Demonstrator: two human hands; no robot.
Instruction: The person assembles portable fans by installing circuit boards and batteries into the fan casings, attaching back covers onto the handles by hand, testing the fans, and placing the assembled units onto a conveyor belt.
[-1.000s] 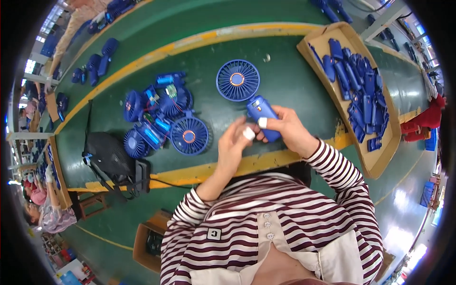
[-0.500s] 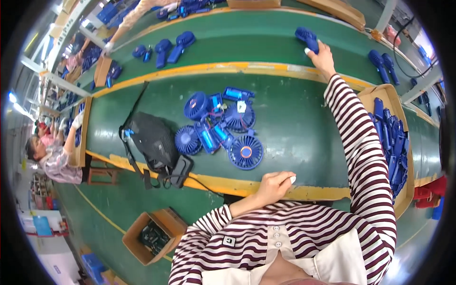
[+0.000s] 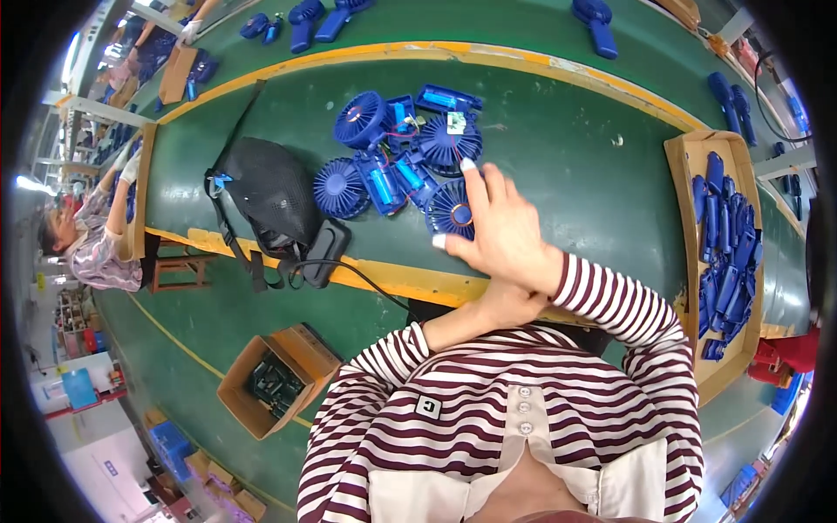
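My right hand (image 3: 510,228) is spread over a round blue fan head (image 3: 450,209) with an orange-ringed centre, on the green bench. The thumb is at the fan's near rim and the index finger by its far edge; the fan does not look gripped. My left hand (image 3: 506,305) rests at the bench's front edge, partly under my right wrist, its fingers mostly hidden. Beside the fan lie more blue fan heads (image 3: 341,187), several open handle halves with bright blue cells (image 3: 381,185) and thin wires. A whole blue handheld fan (image 3: 596,26) lies on the far belt.
A black bag (image 3: 270,187) with straps and a cord lies left of the fans. At right, a cardboard tray (image 3: 683,166) holds blue handle parts. More handheld fans (image 3: 302,24) are on the far belt. A carton (image 3: 237,397) stands on the floor; a co-worker (image 3: 100,248) is at left.
My right hand has let go of the handheld fan on the far belt and come back to the fan heads. The view has tilted, shifting the bench upward. The fan heads keep their places.
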